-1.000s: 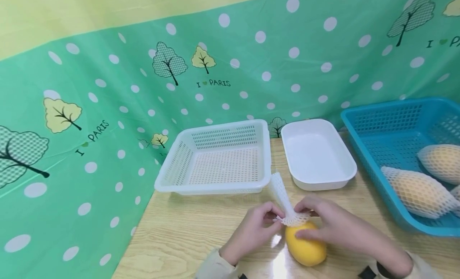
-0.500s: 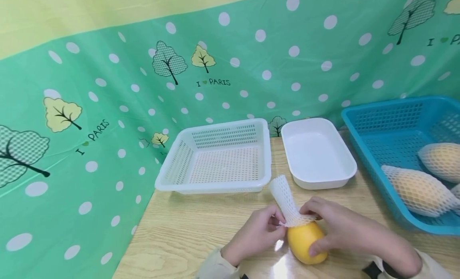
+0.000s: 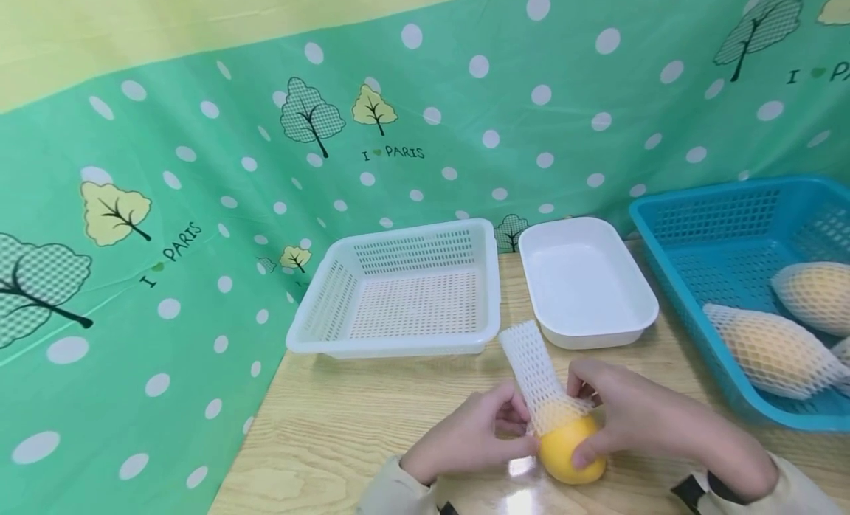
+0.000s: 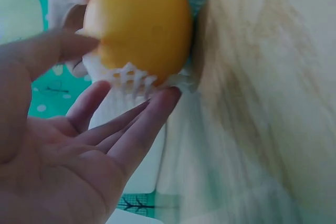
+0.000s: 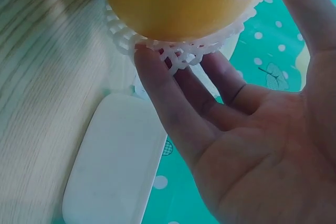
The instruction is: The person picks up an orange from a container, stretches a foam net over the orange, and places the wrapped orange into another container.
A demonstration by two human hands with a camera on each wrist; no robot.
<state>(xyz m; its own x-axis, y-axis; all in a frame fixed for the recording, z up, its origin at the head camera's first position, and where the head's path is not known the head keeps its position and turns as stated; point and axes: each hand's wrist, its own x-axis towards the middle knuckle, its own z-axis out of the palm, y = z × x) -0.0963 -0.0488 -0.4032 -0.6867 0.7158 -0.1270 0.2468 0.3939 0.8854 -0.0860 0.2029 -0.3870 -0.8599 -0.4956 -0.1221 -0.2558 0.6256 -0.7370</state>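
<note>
On the table in the head view lies a smooth yellow mango, its far end inside a white foam net sleeve. The rest of the sleeve stretches away as a narrow tube. My left hand holds the sleeve's rim at the left side, thumb near the fruit. My right hand grips from the right, thumb on the mango and fingers at the net's edge. The left wrist view shows fingertips under the mesh rim below the mango. From the right wrist, the net cups the mango's end.
Behind the hands stand a white slotted basket and a white tray. A blue basket at the right holds several netted fruits. A green patterned cloth hangs behind.
The foam sleeve has come farther down over the mango, covering more of it, and its tube has spread out. My right thumb has slid down toward the mango's near end.
</note>
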